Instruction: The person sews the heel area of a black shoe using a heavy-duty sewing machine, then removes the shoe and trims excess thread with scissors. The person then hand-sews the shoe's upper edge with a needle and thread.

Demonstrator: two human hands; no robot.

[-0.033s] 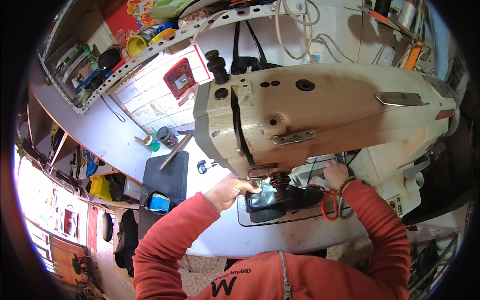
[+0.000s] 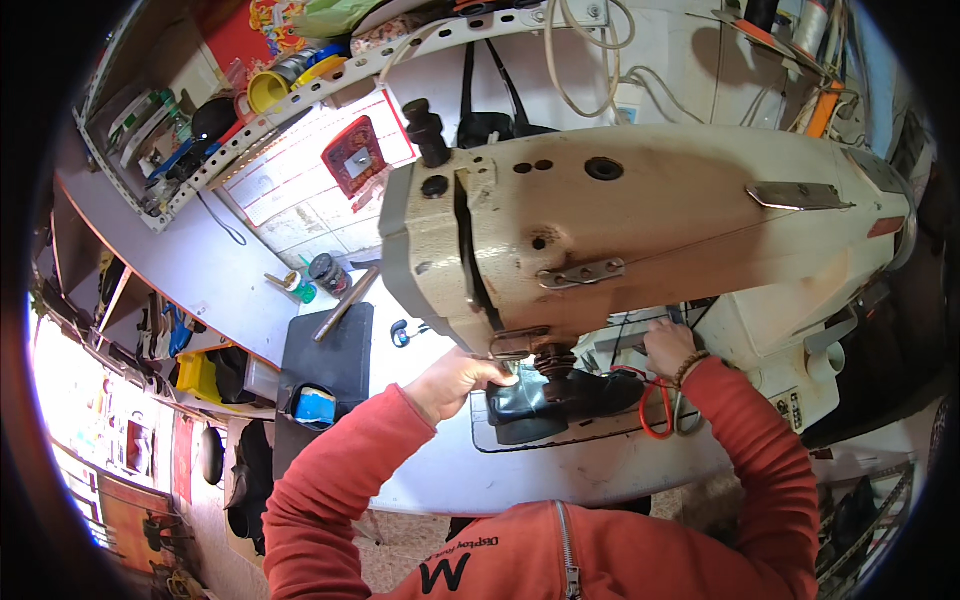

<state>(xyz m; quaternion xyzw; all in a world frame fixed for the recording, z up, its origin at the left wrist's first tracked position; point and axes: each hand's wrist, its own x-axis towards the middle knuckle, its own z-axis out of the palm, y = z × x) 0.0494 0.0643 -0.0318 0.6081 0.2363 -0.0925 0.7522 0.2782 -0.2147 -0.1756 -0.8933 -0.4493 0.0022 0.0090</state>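
Note:
A black leather shoe (image 2: 600,396) lies under the head of a large beige sewing machine (image 2: 660,210), its heel end to the left. My left hand (image 2: 455,385) grips the shoe's upper edge beside the needle area, thumb on top. The fingers beneath are hidden. Behind the shoe's right end, my right hand (image 2: 672,348) rests low by the machine bed with its fingers curled. What they hold, if anything, I cannot make out. Scissors with a red loop handle (image 2: 655,434) lie just in front of that wrist.
A dark mat (image 2: 345,345) with a rod (image 2: 345,303) on it lies left of the machine. Beyond are a small dark jar (image 2: 328,272) and a blue-and-black container (image 2: 315,406) nearer me. A perforated metal shelf (image 2: 300,108) with clutter runs above. Thread spools (image 2: 812,30) stand top right.

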